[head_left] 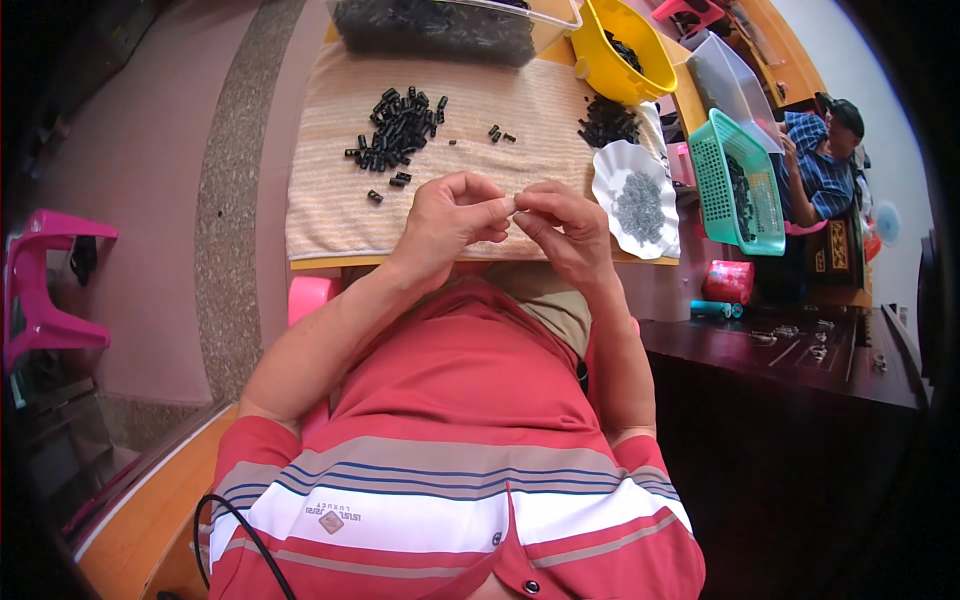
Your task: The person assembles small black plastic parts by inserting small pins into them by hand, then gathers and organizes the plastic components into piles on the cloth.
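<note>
My left hand [450, 218] and my right hand [568, 228] meet at the near edge of a striped towel [330, 215] covering the table. Thumb and forefinger of each are pinched together, fingertips almost touching. Whatever sits between them is too small and covered to name. Beyond my left hand lies a heap of short black cylindrical parts [402, 128], with a few strays close by. Several small black pieces [496, 133] rest mid-towel. Right of my right hand is a white scalloped dish [608, 175] of tiny greyish clear pieces [642, 208]. Behind it spreads another black pile [608, 122].
A clear plastic bin [555, 22] of black parts and a yellow basin [652, 82] stand at the far side. To the right are a green basket [716, 205] and a seated person [825, 165]. A pink stool [45, 300] is at left.
</note>
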Available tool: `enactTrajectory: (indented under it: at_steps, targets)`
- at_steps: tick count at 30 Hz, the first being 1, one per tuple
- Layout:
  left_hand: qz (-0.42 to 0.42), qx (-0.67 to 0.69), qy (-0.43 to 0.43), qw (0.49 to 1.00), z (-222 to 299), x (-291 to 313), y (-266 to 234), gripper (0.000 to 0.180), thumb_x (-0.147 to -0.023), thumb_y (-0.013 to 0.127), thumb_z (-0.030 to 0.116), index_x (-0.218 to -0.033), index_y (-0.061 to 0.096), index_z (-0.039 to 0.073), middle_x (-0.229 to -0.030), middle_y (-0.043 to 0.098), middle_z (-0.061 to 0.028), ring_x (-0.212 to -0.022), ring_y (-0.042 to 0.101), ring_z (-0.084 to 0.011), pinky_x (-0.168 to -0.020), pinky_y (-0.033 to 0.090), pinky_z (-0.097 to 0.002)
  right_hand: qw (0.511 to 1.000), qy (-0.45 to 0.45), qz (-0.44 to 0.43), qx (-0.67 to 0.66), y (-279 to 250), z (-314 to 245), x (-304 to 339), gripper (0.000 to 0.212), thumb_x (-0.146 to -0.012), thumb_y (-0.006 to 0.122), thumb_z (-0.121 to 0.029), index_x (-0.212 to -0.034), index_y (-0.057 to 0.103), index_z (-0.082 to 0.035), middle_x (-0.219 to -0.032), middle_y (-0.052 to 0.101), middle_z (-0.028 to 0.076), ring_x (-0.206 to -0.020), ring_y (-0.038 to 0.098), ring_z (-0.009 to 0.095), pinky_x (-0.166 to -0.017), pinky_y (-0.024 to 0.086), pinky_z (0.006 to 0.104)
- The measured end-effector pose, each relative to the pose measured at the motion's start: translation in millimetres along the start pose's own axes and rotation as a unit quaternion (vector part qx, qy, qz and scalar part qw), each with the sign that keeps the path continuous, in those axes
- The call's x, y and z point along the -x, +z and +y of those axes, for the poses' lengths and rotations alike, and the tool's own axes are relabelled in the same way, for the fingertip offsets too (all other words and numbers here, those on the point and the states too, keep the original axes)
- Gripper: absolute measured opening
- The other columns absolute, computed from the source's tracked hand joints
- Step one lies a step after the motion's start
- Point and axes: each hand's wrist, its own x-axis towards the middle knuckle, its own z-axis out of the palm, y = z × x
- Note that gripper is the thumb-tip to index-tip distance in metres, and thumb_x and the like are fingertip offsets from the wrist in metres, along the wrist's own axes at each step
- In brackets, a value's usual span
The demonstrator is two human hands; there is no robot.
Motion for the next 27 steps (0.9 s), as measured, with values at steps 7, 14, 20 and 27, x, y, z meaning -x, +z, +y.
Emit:
enactTrajectory:
  at_steps: [7,14,20,27]
  targets:
    - [-0.014,0.038,-0.017,0.999,2,2,1,0.015,-0.091,0.076,0.01,-0.101,0.065,0.004,-0.091,0.069,-0.0026,-0.079,0.068,-0.0116,-0.073,0.06,-0.0266,0.995,0.055,0.039,-0.068,10,-1,5,0.014,-0.091,0.07,0.004,-0.104,0.07,0.001,-0.098,0.069,0.01,-0.078,0.066,0.012,-0.066,0.054,0.0242]
    - [-0.027,0.045,-0.012,0.999,1,2,2,0.016,-0.095,0.073,0.011,-0.107,0.066,0.003,-0.1,0.074,-0.0072,-0.085,0.07,-0.0124,-0.078,0.061,-0.0276,0.987,0.102,0.073,-0.101,8,-1,11,0.011,-0.097,0.064,0.001,-0.108,0.066,0.002,-0.097,0.067,0.006,-0.077,0.065,0.01,-0.067,0.055,0.0225]
    - [-0.027,-0.014,0.011,0.999,-2,2,1,0.017,-0.095,0.072,0.009,-0.109,0.069,0.001,-0.103,0.075,-0.0084,-0.086,0.071,-0.0126,-0.08,0.061,-0.0277,0.989,0.102,0.062,-0.091,1,-2,11,0.009,-0.098,0.065,-0.001,-0.106,0.067,0.001,-0.095,0.067,0.006,-0.076,0.065,0.01,-0.067,0.054,0.0226]
    - [-0.053,-0.086,0.046,0.994,0,3,2,0.018,-0.093,0.074,0.009,-0.107,0.067,-0.001,-0.097,0.073,-0.0078,-0.084,0.07,-0.0121,-0.077,0.059,-0.0264,0.998,0.059,-0.035,-0.001,-14,-7,3,0.006,-0.098,0.064,0.001,-0.104,0.066,0.003,-0.095,0.065,0.007,-0.077,0.064,0.01,-0.068,0.053,0.0228]
